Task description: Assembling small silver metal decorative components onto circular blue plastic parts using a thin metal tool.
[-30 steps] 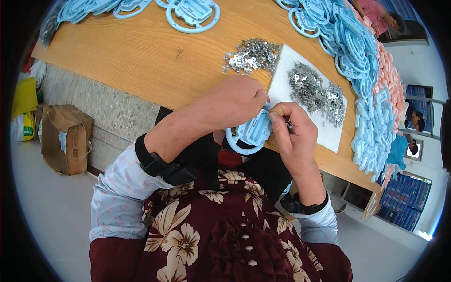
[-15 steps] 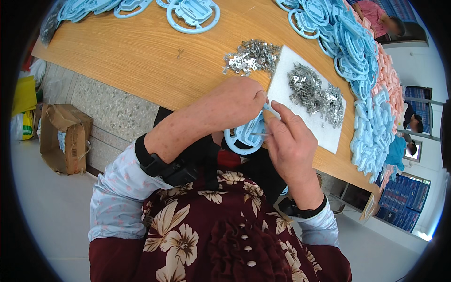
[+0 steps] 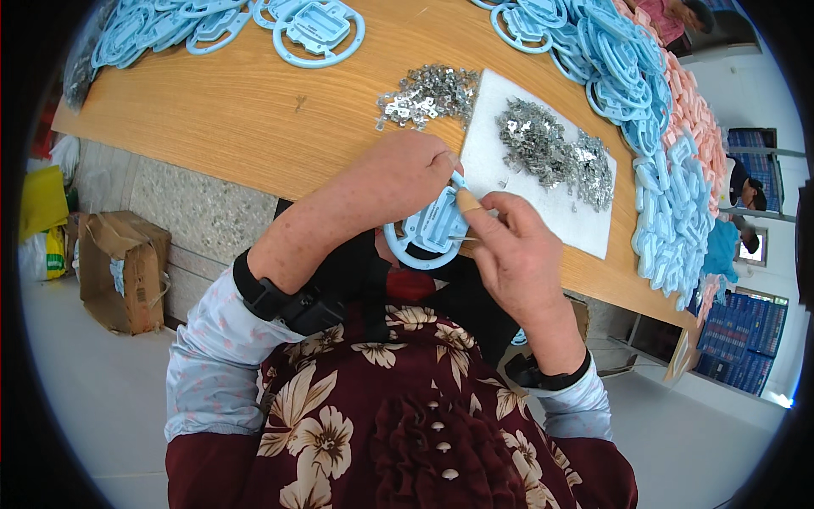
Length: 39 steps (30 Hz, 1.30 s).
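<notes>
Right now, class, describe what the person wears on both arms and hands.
Both hands, left and right, are bare. Pale blue-grey sleeves are pushed up the forearms. Each wrist carries a black band. One right finger wears a tan bandage.

The round light-blue plastic ring part [image 3: 431, 233] held between the left hand [image 3: 398, 174] and the right hand [image 3: 509, 246] looks smooth and faintly glossy, a moulded finish. The long orange-brown wooden table [image 3: 254, 119] has a matt, fine-grained surface. On it, the heap of small silvery metal clips [image 3: 428, 92] glints brightly (bare metal, sharply reflective), as does the second heap [image 3: 551, 151] lying on a flat white sheet [image 3: 509, 182] that looks soft and matt, like foam or felt. The piled light-blue plastic rings [image 3: 644, 110] share the same smooth sheen. The brown cardboard box [image 3: 123, 267] is dull and creased.
</notes>
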Each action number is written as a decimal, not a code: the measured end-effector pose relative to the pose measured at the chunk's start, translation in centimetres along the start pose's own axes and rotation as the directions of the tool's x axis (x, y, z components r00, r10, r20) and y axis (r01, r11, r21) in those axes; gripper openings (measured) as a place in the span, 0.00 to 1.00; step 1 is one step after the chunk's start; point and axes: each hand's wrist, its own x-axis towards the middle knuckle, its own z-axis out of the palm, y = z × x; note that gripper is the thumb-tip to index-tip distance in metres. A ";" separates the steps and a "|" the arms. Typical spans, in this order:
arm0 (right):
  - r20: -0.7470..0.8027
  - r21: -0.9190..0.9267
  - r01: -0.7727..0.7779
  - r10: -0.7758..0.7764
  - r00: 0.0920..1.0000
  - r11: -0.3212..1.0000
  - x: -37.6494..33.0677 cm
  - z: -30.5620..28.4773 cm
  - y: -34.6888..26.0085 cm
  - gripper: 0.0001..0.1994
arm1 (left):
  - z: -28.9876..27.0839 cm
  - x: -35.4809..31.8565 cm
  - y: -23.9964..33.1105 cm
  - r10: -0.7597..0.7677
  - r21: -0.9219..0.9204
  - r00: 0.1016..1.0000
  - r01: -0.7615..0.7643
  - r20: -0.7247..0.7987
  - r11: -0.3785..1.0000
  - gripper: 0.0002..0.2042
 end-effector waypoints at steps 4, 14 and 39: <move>-0.107 0.287 -0.113 0.149 0.983 0.951 -0.2 0.3 0.5 0.20 | -0.2 0.1 0.5 -0.044 0.008 0.998 0.044 0.033 0.999 0.18; -0.086 0.127 -0.093 0.105 0.991 0.988 -0.4 0.8 0.5 0.17 | -0.2 -0.1 0.7 -0.052 -0.016 0.998 0.052 0.029 0.998 0.19; 0.155 -0.142 -0.213 0.235 0.960 0.967 1.4 -2.6 -3.6 0.17 | -0.1 -1.0 2.1 -0.208 -0.326 0.977 0.208 0.034 0.922 0.19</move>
